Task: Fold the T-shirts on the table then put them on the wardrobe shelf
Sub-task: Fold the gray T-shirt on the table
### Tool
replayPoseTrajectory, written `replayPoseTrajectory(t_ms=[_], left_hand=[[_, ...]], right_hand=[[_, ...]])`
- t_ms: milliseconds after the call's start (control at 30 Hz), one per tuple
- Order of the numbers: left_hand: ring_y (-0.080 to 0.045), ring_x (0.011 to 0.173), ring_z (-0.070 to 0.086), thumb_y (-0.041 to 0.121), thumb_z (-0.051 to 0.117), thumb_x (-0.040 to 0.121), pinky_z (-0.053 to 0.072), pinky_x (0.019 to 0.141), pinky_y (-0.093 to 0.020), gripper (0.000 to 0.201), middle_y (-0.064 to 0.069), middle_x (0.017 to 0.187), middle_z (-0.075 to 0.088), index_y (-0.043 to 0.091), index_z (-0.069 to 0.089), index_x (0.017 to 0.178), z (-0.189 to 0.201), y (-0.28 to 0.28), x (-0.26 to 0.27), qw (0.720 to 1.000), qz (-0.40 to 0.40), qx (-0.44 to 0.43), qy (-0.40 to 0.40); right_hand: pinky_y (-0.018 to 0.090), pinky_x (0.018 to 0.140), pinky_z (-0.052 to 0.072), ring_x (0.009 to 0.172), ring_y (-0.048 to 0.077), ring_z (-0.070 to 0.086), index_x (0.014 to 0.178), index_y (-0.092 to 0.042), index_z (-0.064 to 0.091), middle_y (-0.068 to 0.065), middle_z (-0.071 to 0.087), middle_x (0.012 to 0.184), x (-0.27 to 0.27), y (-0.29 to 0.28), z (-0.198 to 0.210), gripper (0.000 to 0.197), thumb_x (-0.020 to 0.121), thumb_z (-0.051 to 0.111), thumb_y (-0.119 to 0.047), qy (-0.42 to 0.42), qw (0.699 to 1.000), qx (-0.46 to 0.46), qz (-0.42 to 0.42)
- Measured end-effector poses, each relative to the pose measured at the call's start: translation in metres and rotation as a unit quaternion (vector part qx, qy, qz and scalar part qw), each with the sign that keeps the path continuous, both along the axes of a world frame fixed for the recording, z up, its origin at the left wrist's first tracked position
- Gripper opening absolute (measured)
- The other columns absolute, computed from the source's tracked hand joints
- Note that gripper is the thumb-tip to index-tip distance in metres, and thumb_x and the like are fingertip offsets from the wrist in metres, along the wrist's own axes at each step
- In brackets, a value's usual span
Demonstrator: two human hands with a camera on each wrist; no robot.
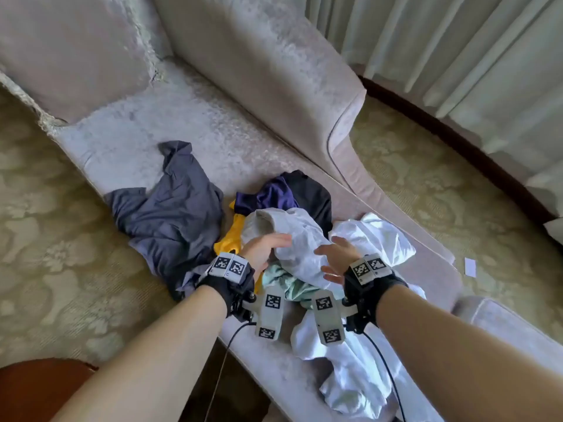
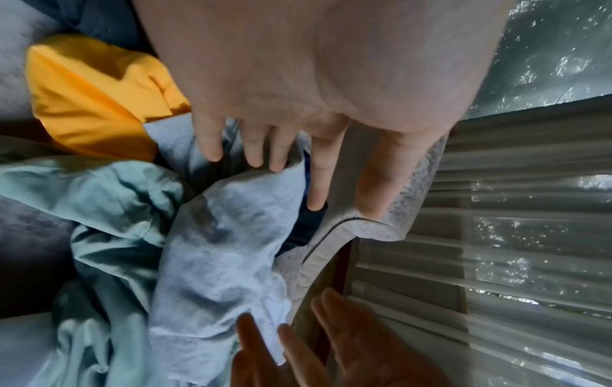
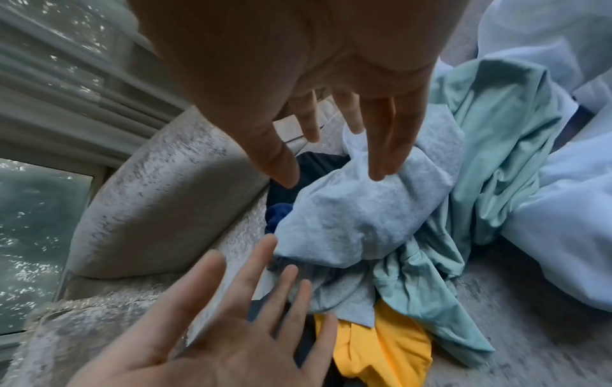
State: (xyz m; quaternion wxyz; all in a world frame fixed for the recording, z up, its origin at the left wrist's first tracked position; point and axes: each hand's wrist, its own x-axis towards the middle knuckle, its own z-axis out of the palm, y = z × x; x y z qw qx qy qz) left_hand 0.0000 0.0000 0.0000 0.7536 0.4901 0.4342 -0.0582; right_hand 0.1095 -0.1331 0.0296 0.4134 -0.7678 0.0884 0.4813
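Observation:
A crumpled light grey T-shirt [image 1: 301, 239] [image 2: 225, 248] [image 3: 357, 214] lies on top of a pile on a pale velvet chaise [image 1: 170, 126]. My left hand [image 1: 271, 245] [image 2: 265, 157] is at its left side with straight fingers that reach a fold of the shirt. My right hand [image 1: 333, 260] [image 3: 334, 146] hovers at its right side, fingers spread, holding nothing. Under and around it are a yellow shirt [image 1: 231, 239] [image 3: 380, 348], a mint green one [image 1: 286, 281] [image 2: 116, 204], a purple one [image 1: 268, 196] and a black one [image 1: 310, 190]. A slate blue shirt [image 1: 170, 217] lies apart on the left, white cloth [image 1: 374, 239] on the right.
The chaise's padded back [image 1: 274, 71] rises behind the pile. Pale curtains [image 1: 457, 56] hang at the far right over a dark wooden skirting. Patterned carpet [image 1: 45, 208] surrounds the seat, with a white card [image 1: 470, 266] on it. A brown wooden surface [image 1: 36, 388] shows at bottom left.

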Motion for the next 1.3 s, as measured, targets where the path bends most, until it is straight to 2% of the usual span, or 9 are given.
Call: replayPoseTrajectory(t_ms=[233, 367, 533, 633, 700, 833, 967, 1133, 1300], left_hand=[[-0.013, 0.133, 0.040, 0.012, 0.066, 0.089, 0.030, 0.114, -0.033, 0.056, 0.005, 0.138, 0.049, 0.015, 0.049, 0.142, -0.076, -0.001, 0.002, 0.998, -0.050, 0.018, -0.033], [-0.012, 0.109, 0.059, 0.008, 0.065, 0.088, 0.043, 0.104, -0.029, 0.017, 0.008, 0.106, 0.068, 0.022, 0.068, 0.097, -0.093, -0.004, -0.001, 0.995, -0.042, 0.014, -0.088], [-0.026, 0.087, 0.068, -0.010, 0.065, 0.084, 0.059, 0.076, -0.028, 0.033, -0.020, 0.102, 0.066, -0.004, 0.055, 0.115, -0.104, -0.016, -0.017, 0.990, 0.059, -0.025, -0.125], [-0.031, 0.090, 0.071, -0.001, 0.072, 0.081, 0.057, 0.086, -0.038, 0.035, -0.020, 0.105, 0.071, -0.005, 0.060, 0.114, -0.108, -0.023, -0.028, 0.987, 0.086, -0.036, -0.130], [-0.022, 0.074, 0.071, 0.002, 0.066, 0.089, 0.055, 0.069, -0.028, 0.017, -0.016, 0.094, 0.072, 0.000, 0.065, 0.106, -0.104, -0.024, -0.034, 0.987, 0.075, -0.008, -0.145], [-0.011, 0.069, 0.064, 0.019, 0.065, 0.093, 0.041, 0.057, -0.021, 0.009, -0.003, 0.088, 0.072, 0.017, 0.074, 0.095, -0.079, -0.023, -0.051, 0.980, 0.043, 0.107, -0.161], [-0.004, 0.074, 0.066, 0.006, 0.058, 0.095, 0.046, 0.056, -0.012, 0.018, 0.001, 0.090, 0.071, 0.015, 0.071, 0.104, -0.024, -0.030, -0.080, 0.968, 0.033, 0.152, -0.199], [-0.010, 0.111, 0.061, -0.013, 0.066, 0.079, 0.051, 0.095, -0.026, 0.056, 0.005, 0.120, 0.067, 0.019, 0.064, 0.125, 0.044, -0.055, -0.149, 0.935, 0.026, 0.252, -0.249], [-0.010, 0.104, 0.058, -0.009, 0.080, 0.070, 0.049, 0.086, -0.013, 0.071, 0.002, 0.114, 0.060, 0.013, 0.051, 0.131, 0.119, -0.099, -0.245, 0.879, 0.040, 0.415, -0.230]], right_hand=[[0.042, 0.095, 0.049, 0.120, 0.030, 0.050, 0.150, -0.023, 0.015, 0.011, 0.035, 0.147, -0.012, 0.011, -0.076, 0.091, 0.080, 0.069, -0.003, -0.042, 0.996, 0.015, 0.080], [0.034, 0.106, 0.039, 0.128, 0.024, 0.047, 0.147, -0.018, 0.027, 0.010, 0.042, 0.146, -0.019, 0.017, -0.105, 0.082, 0.081, 0.075, -0.015, -0.096, 0.991, -0.044, 0.081], [0.011, 0.054, 0.040, 0.072, 0.012, 0.059, 0.117, -0.010, 0.065, 0.009, 0.068, 0.112, -0.042, 0.005, -0.099, 0.032, 0.088, 0.067, -0.025, -0.182, 0.971, -0.095, 0.119], [0.011, 0.060, 0.040, 0.077, 0.015, 0.055, 0.119, -0.012, 0.063, 0.008, 0.064, 0.119, -0.056, 0.002, -0.087, 0.031, 0.092, 0.061, -0.027, -0.212, 0.952, -0.106, 0.194], [0.019, 0.076, 0.041, 0.097, 0.022, 0.056, 0.120, -0.011, 0.062, 0.007, 0.060, 0.122, -0.059, 0.007, -0.079, 0.029, 0.096, 0.055, -0.025, -0.244, 0.944, -0.094, 0.199], [0.029, 0.079, 0.038, 0.097, 0.025, 0.054, 0.091, -0.012, 0.063, 0.011, 0.064, 0.106, -0.065, 0.013, -0.068, 0.013, 0.093, 0.054, -0.021, -0.304, 0.946, 0.008, 0.111], [0.033, 0.085, 0.046, 0.088, 0.018, 0.050, 0.068, -0.023, 0.052, -0.001, 0.055, 0.077, -0.087, 0.013, -0.016, 0.028, 0.093, 0.054, -0.011, -0.273, 0.945, 0.178, 0.003], [0.023, 0.066, 0.047, 0.069, 0.011, 0.056, 0.067, -0.016, 0.065, -0.005, 0.059, 0.060, -0.140, -0.004, 0.056, 0.020, 0.083, 0.058, -0.008, -0.283, 0.907, 0.311, 0.003], [0.034, 0.071, 0.056, 0.074, 0.024, 0.067, 0.080, -0.007, 0.067, 0.012, 0.069, 0.079, -0.221, -0.030, 0.123, 0.012, 0.085, 0.061, -0.015, -0.138, 0.884, 0.446, 0.035]])
